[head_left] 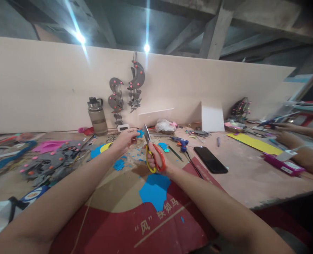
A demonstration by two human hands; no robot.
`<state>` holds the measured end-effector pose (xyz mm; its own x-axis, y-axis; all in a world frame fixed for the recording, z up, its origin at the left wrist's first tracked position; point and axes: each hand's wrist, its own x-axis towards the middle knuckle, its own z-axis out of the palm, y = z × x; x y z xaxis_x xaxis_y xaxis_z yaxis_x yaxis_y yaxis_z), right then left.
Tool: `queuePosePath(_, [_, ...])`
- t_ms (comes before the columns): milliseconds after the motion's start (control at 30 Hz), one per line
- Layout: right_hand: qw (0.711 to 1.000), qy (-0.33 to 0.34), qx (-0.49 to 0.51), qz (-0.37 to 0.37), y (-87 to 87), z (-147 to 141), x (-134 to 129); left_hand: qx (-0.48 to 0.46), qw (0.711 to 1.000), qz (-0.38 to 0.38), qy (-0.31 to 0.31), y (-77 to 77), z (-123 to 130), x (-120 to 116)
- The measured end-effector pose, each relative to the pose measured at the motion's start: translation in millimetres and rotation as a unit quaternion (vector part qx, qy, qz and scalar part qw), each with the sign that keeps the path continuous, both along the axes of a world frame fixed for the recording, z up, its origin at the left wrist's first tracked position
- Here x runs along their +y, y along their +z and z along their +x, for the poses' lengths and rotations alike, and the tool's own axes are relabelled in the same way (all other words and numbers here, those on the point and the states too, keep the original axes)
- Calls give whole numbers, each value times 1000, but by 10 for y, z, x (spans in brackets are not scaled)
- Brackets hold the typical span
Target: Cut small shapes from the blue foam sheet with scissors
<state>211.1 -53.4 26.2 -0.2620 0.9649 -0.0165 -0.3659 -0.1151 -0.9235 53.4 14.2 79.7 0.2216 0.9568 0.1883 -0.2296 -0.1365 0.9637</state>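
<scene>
My right hand (155,159) grips a pair of scissors (146,134) with red and yellow handles, their blades pointing up and away from me. To the left, my left hand (125,141) pinches a small blue cut-out piece (140,133) close to the blades. Below the scissors lies a larger blue sheet (155,190) with a jagged outline. Small blue cut-outs rest on both sides, one stack (118,164) by my left wrist and another (164,147) right of the scissors. Blue scraps are scattered between my hands.
A red and brown cardboard sheet (106,225) covers the near table. Rightward are a dark green pencil (175,153), a blue glue gun (182,144) with a cord and a black phone (210,159). A bottle (97,118) stands behind. Another person's arms (299,144) reach in at right.
</scene>
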Motion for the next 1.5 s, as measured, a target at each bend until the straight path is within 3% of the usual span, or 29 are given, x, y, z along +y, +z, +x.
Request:
queuePosePath(100, [999,-23,-36,21,114,47,6,2,1000,-18,7,1,-46,-53])
queuePosePath(267, [985,-27,-116,128,295,131,-19,-17,1000,4,-1,18,-47,-57])
queuePosePath(433, [961,-34,-214,171,295,136,-47,-45,999,-9,-11,88,-46,-54])
queuePosePath(567, [952,-29,-229,203,299,135,-59,-56,998,-7,-21,196,-36,-64])
queuePosePath(800, [964,-21,-199,176,347,162,-75,-44,999,-7,-27,358,72,-50])
queuePosePath(1200, [975,-9,-178,136,437,82,-209,-18,999,0,-37,335,33,-122])
queuePosePath(1500, [980,-3,-148,133,394,86,-197,-12,999,8,-29,348,48,-179])
